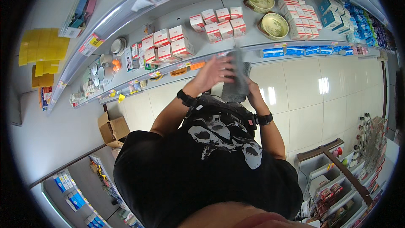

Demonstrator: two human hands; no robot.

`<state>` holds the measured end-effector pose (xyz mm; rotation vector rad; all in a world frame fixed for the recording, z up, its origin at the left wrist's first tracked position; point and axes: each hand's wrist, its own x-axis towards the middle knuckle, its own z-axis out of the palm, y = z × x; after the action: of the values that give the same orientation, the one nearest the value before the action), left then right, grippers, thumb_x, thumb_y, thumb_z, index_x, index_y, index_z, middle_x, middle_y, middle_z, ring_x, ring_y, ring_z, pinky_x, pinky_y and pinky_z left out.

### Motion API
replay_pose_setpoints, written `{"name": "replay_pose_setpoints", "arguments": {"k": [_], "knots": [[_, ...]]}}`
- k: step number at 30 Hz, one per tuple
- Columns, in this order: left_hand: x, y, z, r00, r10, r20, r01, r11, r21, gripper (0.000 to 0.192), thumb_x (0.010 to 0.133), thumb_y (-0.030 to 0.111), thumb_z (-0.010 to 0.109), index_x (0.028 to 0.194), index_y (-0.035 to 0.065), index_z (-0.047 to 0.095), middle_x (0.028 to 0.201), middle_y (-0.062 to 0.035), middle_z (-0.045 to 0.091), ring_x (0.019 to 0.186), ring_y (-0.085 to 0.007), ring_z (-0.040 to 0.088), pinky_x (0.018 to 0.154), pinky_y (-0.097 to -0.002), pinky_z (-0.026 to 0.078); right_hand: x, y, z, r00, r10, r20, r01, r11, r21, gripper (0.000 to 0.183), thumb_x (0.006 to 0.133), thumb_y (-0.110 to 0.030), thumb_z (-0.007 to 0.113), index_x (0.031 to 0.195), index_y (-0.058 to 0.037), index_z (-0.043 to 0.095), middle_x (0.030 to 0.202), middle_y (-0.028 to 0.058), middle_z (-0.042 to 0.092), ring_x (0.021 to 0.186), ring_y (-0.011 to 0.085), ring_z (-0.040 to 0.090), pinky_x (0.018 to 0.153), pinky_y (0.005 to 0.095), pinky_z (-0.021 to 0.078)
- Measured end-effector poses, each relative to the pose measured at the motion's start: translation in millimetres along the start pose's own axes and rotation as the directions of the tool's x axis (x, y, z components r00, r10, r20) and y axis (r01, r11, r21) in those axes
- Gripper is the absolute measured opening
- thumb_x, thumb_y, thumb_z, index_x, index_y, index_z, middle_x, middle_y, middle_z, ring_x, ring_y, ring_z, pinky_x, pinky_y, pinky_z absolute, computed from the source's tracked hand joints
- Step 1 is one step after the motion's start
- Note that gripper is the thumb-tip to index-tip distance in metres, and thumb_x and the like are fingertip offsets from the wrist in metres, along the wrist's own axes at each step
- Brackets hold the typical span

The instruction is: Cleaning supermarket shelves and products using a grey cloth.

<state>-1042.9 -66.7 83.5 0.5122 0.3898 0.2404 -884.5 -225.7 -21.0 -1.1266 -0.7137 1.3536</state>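
A grey textured cloth [234, 90] hangs in front of my waist, its upper part blurred. My right hand [253, 91] grips its right edge, the fingers partly hidden behind it. On the other side, my left hand [218, 73] has its fingers spread, their tips overlapping the cloth; blur hides whether they pinch it. Just beyond my hands, a grey shelf [177, 19] carries white boxes with red bands [167, 46] and another group of similar boxes [226, 28]. Two pale green patterned bowls [274, 25] stand farther right.
A price-label rail [196, 63] edges the shelf near my hands. Mugs [102, 73] stand at left, blue packs [303, 50] below right. Behind me are an open cardboard box [114, 129], a brown-railed display rack [335, 158] and wire shopping carts [373, 142] on the tiled floor [300, 85].
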Motion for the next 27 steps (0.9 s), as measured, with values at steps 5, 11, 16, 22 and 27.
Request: {"name": "replay_pose_setpoints", "arguments": {"k": [5, 11, 16, 22, 27], "knots": [[-36, 23, -49, 0.942, 0.303, 0.146, -0.278, 0.458, 0.844, 0.062, 0.092, 0.036, 0.060, 0.138, -0.0011, 0.041, 0.127, -0.0178, 0.056, 0.116, -0.0269, 0.054, 0.099, -0.0375, 0.042, 18, 15, 70, 0.994, -0.103, 0.029, 0.084, 0.919, 0.384, 0.089, 0.087, -0.067, 0.047, 0.148, -0.0062, 0.024, 0.147, 0.0103, 0.036, 0.137, 0.0270, 0.033, 0.112, 0.0437, 0.0270], [-78, 79, -155, 0.891, 0.423, -0.165, -0.039, 0.432, 0.901, 0.046, 0.084, 0.025, 0.073, 0.119, 0.0005, 0.057, 0.107, -0.0075, 0.062, 0.101, -0.0124, 0.057, 0.087, -0.0280, 0.044, 64, 7, 162, 0.973, 0.212, -0.092, -0.167, 0.922, 0.350, 0.096, 0.085, -0.076, 0.037, 0.148, -0.0046, 0.023, 0.150, 0.0117, 0.032, 0.137, 0.0291, 0.032, 0.113, 0.0408, 0.0257], [-109, 125, -210, 0.859, 0.454, -0.237, -0.190, 0.712, 0.676, 0.018, 0.089, 0.018, 0.068, 0.092, 0.0049, 0.056, 0.078, 0.0038, 0.050, 0.074, -0.0055, 0.045, 0.067, -0.0224, 0.036, 95, 36, 217, 0.957, 0.267, -0.117, -0.144, 0.781, 0.608, 0.107, 0.080, -0.085, 0.018, 0.142, 0.0008, 0.035, 0.145, 0.0192, 0.040, 0.133, 0.0325, 0.038, 0.109, 0.0453, 0.0320], [-128, 147, -242, 0.746, 0.618, -0.246, -0.317, 0.656, 0.685, 0.019, 0.089, 0.014, 0.067, 0.090, 0.0041, 0.050, 0.077, 0.0024, 0.046, 0.069, -0.0069, 0.040, 0.062, -0.0243, 0.034, 92, 92, 260, 0.986, 0.058, -0.156, -0.033, 0.987, 0.159, 0.072, 0.086, -0.052, 0.059, 0.132, 0.0026, 0.048, 0.140, 0.0169, 0.044, 0.123, 0.0308, 0.047, 0.106, 0.0448, 0.0345], [-144, 160, -252, 0.824, 0.496, -0.273, -0.212, 0.717, 0.664, 0.022, 0.089, 0.016, 0.067, 0.099, 0.0034, 0.052, 0.085, 0.0002, 0.053, 0.078, -0.0079, 0.048, 0.068, -0.0247, 0.040, 104, 27, 333, 0.750, -0.617, -0.240, 0.112, 0.475, -0.873, 0.058, 0.069, -0.027, 0.083, 0.119, -0.0066, 0.062, 0.152, 0.0186, 0.027, 0.140, 0.0364, 0.021, 0.114, 0.0471, 0.0168]]}}
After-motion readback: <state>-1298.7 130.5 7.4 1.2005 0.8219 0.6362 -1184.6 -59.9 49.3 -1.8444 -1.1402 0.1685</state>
